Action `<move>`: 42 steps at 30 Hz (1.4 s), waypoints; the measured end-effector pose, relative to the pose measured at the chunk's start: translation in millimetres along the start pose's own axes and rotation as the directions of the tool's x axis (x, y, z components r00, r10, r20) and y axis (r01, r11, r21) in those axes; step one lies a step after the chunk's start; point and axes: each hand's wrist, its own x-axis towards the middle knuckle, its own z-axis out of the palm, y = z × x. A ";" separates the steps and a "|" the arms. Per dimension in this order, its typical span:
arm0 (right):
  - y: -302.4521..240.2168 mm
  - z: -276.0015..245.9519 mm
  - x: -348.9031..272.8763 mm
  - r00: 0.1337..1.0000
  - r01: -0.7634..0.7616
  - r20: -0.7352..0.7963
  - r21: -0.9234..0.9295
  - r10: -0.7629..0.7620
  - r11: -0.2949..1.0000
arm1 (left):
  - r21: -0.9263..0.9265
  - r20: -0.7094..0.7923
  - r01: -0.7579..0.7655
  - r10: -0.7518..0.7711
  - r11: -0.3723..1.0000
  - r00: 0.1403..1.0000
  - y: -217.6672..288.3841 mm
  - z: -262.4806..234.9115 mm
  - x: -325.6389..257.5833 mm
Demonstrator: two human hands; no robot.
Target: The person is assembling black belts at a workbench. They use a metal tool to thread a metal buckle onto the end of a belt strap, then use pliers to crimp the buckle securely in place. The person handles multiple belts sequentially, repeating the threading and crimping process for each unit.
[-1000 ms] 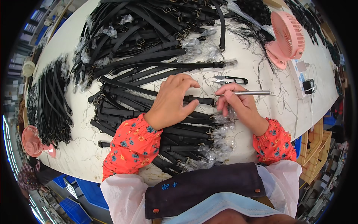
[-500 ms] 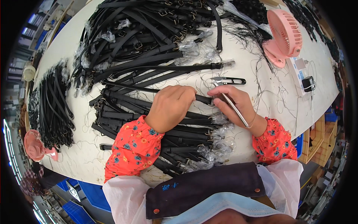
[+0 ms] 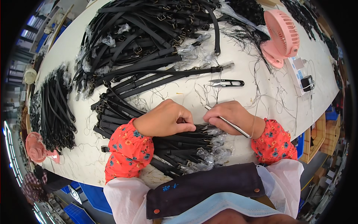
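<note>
My left hand [image 3: 164, 118] is closed above a fanned row of black buckled straps [image 3: 179, 143], its thumb pointing right against curled fingers. Whatever it pinches is hidden beneath it. To its right, my right hand [image 3: 232, 116] is closed around a slim silver pen-shaped metal tool [image 3: 235, 127], which slants across the fingers toward the wrist. Its fingertips are down by the plastic-wrapped right ends of the straps. Beyond the right hand lies a pair of black-handled thread snips [image 3: 227, 83] on the white table [image 3: 257, 104].
Past my hands rises a large heap of black straps [image 3: 141, 41], some ends wrapped in clear plastic. Another strap bundle [image 3: 56, 108] lies left. One pink fan [image 3: 281, 35] stands far right, another pink fan [image 3: 37, 147] at left. A white power strip [image 3: 296, 76] is right; loose threads litter the table.
Both hands have come nearer to me over the strap row. The strap that stretched between them is no longer visible there. My right hand keeps the metal tool.
</note>
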 end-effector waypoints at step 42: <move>26.1 -15.4 -2.5 0.959 -0.125 -0.253 0.023 0.126 0.992 | 0.598 -0.744 0.345 0.340 0.724 0.576 -5.1 -20.2 -15.9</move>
